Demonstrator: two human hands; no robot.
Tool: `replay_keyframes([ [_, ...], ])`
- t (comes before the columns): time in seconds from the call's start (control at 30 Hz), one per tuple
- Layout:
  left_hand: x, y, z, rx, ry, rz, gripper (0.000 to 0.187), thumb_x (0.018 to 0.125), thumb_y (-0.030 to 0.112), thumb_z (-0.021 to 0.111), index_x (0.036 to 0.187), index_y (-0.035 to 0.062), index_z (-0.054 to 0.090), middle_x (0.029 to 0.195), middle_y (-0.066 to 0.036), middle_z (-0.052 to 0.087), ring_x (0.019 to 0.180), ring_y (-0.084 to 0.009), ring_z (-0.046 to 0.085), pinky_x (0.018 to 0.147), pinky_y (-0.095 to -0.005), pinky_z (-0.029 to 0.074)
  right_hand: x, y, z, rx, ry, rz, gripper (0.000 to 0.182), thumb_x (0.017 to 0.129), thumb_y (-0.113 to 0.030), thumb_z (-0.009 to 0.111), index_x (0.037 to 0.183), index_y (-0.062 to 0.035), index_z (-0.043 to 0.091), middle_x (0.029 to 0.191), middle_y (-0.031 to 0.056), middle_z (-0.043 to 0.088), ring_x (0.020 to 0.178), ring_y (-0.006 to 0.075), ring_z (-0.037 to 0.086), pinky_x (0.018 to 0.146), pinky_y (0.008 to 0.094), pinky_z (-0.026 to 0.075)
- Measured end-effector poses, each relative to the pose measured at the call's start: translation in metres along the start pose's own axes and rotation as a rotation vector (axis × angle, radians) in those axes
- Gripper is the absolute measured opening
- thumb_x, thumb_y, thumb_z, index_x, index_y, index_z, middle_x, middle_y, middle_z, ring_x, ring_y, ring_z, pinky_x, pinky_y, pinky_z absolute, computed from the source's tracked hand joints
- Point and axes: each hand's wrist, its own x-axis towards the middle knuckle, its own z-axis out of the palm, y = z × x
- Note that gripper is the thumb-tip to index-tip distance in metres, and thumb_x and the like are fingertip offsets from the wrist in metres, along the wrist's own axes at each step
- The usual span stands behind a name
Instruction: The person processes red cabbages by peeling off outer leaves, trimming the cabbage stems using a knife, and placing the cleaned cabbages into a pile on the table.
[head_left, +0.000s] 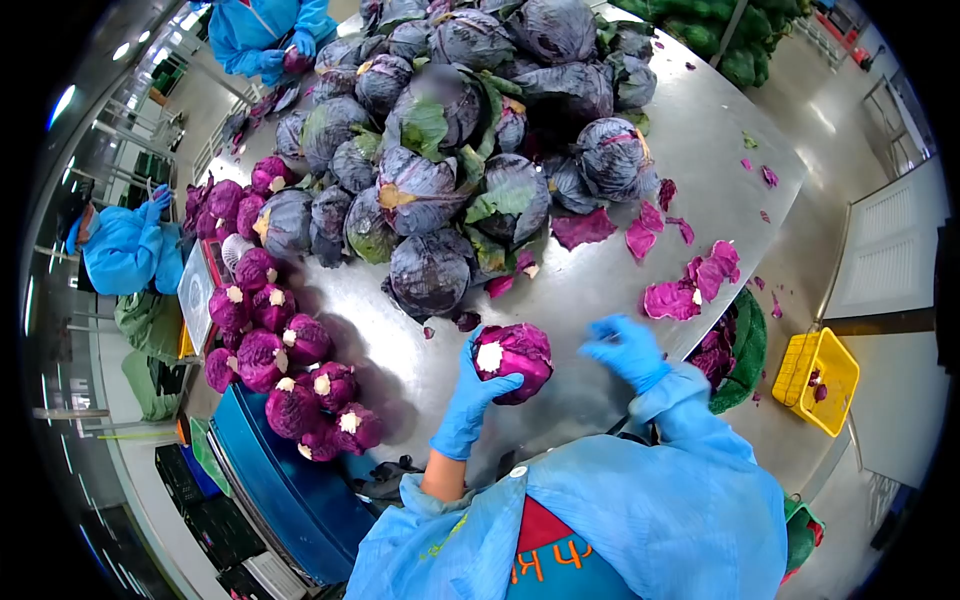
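My left hand [470, 395], in a blue glove, grips a peeled red cabbage [522, 362] with its white cut stem turned to the left. To its right, apart from the cabbage, my gloved right hand [626, 350] is raised with fingers partly spread; I see nothing in it. Beyond both hands is a large pile of unpeeled red cabbages [430, 270] with dark outer leaves. On the left lie several peeled cabbages [292, 408], shiny purple with pale stem ends. Torn purple leaves [672, 300] are scattered right of the pile.
Everything lies on a metal table [740, 130]. At its right edge stands a green basket [742, 355] of leaf scraps, with a yellow crate [818, 380] on the floor beyond. A blue bin [275, 480] is at my left. Two people in blue work at the far left.
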Motion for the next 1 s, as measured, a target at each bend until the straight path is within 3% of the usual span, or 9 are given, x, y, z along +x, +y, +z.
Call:
replay_keyframes([
  [0.1,-0.004,0.006,0.003,0.013,0.025,-0.022,0.102,0.061,0.017,0.090,0.144,0.0049,0.031,0.136,-0.010,0.044,0.125,-0.0246,0.046,0.107,-0.0362,0.039,0.002,0.001,0.058,0.171,-0.283,0.062,0.056,0.067,-0.037,0.087,0.105,-0.0024,0.064,0.094,0.0082,0.066,0.087,0.0189,0.061,0.082,0.0344,0.051],
  [0.17,-0.002,0.002,0.000,-0.033,-0.003,0.010,0.100,0.060,0.017,0.090,0.142,0.0055,0.034,0.135,-0.012,0.046,0.124,-0.0262,0.048,0.105,-0.0384,0.042,0.010,0.033,0.085,0.380,-0.240,-0.072,0.040,0.073,-0.028,0.084,0.102,-0.0081,0.065,0.088,0.0035,0.063,0.080,0.0147,0.058,0.076,0.0315,0.050],
  [0.23,0.005,-0.001,-0.002,-0.118,-0.064,0.061,0.098,0.058,0.015,0.089,0.139,0.0035,0.035,0.131,-0.014,0.050,0.118,-0.0274,0.053,0.100,-0.0410,0.046,0.009,0.011,0.066,0.541,-0.359,0.181,0.033,0.082,-0.032,0.078,0.104,-0.0104,0.065,0.083,0.0007,0.062,0.077,0.0132,0.057,0.073,0.0305,0.049],
  [0.4,0.016,-0.011,-0.011,-0.047,-0.089,0.069,0.097,0.058,0.012,0.087,0.139,0.0013,0.036,0.128,-0.014,0.051,0.113,-0.0260,0.054,0.098,-0.0384,0.047,0.014,0.017,0.066,-0.197,-0.317,-0.429,0.026,0.092,-0.036,0.060,0.104,-0.0122,0.061,0.089,0.0104,0.063,0.076,0.0248,0.062,0.072,0.0354,0.050],
  [0.53,0.006,0.001,-0.018,-0.070,-0.121,0.068,0.099,0.056,0.010,0.087,0.141,0.0011,0.037,0.129,-0.012,0.052,0.114,-0.0253,0.055,0.099,-0.0379,0.047,0.006,0.022,0.059,-0.096,-0.181,-0.445,0.027,0.092,-0.035,0.060,0.103,-0.0108,0.062,0.089,0.0125,0.066,0.075,0.0280,0.063,0.070,0.0379,0.051],
  [0.63,0.005,0.003,-0.025,-0.028,-0.171,0.097,0.103,0.053,0.013,0.089,0.141,-0.0001,0.037,0.131,-0.012,0.051,0.118,-0.0244,0.053,0.101,-0.0370,0.044,0.023,0.029,-0.007,-0.161,0.240,0.053,0.026,0.091,-0.033,0.061,0.098,-0.0083,0.066,0.088,0.0133,0.066,0.079,0.0293,0.065,0.071,0.0392,0.052],
  [0.67,0.002,0.003,-0.026,0.003,-0.170,0.101,0.104,0.053,0.013,0.089,0.141,-0.0001,0.037,0.131,-0.012,0.051,0.118,-0.0245,0.052,0.102,-0.0373,0.044,0.027,0.022,-0.043,-0.463,0.315,0.152,0.034,0.093,-0.041,0.056,0.100,-0.0087,0.064,0.087,0.0173,0.066,0.082,0.0360,0.065,0.074,0.0447,0.051],
  [0.77,0.000,0.012,-0.017,-0.025,-0.146,0.052,0.099,0.056,0.015,0.089,0.141,0.0024,0.038,0.130,-0.011,0.052,0.120,-0.0253,0.051,0.105,-0.0389,0.041,0.019,0.045,-0.087,-0.264,0.564,-0.017,0.039,0.087,-0.035,0.068,0.114,-0.0090,0.060,0.083,0.0146,0.066,0.078,0.0263,0.066,0.074,0.0383,0.053],
  [1.0,-0.009,0.022,-0.006,0.120,-0.116,0.042,0.109,0.056,0.018,0.092,0.145,0.0046,0.030,0.139,-0.012,0.043,0.128,-0.0248,0.045,0.109,-0.0372,0.037,0.014,-0.003,-0.001,0.115,-0.046,-0.371,0.035,0.084,-0.024,0.074,0.116,-0.0093,0.068,0.086,-0.0004,0.066,0.074,0.0089,0.058,0.065,0.0249,0.050],
])
